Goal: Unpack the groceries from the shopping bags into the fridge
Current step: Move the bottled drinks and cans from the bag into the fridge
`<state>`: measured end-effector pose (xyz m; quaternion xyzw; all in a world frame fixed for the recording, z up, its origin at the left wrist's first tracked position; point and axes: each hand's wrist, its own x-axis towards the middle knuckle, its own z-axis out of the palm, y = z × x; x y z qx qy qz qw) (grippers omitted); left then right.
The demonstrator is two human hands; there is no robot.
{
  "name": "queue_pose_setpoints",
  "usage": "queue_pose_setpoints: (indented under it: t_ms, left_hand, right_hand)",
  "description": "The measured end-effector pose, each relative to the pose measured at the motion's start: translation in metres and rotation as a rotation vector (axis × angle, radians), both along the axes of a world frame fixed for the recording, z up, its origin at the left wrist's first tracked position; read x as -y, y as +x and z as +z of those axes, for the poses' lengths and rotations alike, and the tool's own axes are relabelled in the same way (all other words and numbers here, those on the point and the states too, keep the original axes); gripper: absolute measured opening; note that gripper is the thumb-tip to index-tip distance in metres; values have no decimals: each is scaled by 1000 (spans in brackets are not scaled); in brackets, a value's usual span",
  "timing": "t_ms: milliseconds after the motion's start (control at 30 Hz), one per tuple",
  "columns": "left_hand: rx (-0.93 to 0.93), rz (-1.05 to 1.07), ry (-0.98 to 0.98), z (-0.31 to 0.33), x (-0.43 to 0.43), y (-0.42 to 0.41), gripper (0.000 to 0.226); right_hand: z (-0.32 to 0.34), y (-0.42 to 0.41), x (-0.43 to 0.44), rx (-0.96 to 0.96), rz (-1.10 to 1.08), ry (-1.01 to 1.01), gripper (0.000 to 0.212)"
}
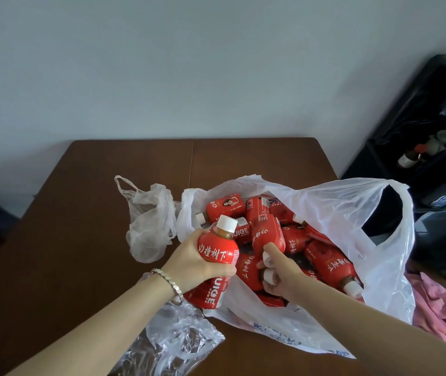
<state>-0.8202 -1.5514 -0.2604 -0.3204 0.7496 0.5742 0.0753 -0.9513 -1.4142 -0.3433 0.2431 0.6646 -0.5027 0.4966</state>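
We cannot count the red bottles [327,259] in the white bag [346,210]: its plastic and their own pile cover many. The right hand [281,278] hides the necks it grips (two white caps [268,257] show between its fingers [272,246]). The bag's blue print is too creased to read. The black shelf [411,126] runs off the right edge, its contents blurred; the pink cloth [433,302] lies half behind the bag.

Shot from head height through one wide-angle lens, facing forward and steeply down across the table [86,213] toward the wall [189,63]. Close in, near enough to fill the lower middle with left hand [194,263], right hand [281,278] and bag [352,213]. Bowed slightly toward the corners.
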Motion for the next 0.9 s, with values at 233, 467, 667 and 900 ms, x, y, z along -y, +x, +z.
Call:
queue_pose_setpoints:
  t_ms: [233,467,667,900]
  left_hand:
    - [-91,100,-51,20,-8,6,58]
    - [-286,218,-140,53,-38,-5,62]
    - [-470,150,-179,89,-56,-12,72]
    - [-630,-286,-231,124,-87,-35,68]
  right_hand:
    - [48,-21,-9,-219,274,55,26]
    - [139,-36,-27,-595,824,164,31]
    - [211,-32,-76,-642,763,267,32]
    - [276,18,-149,-703,332,299,26]
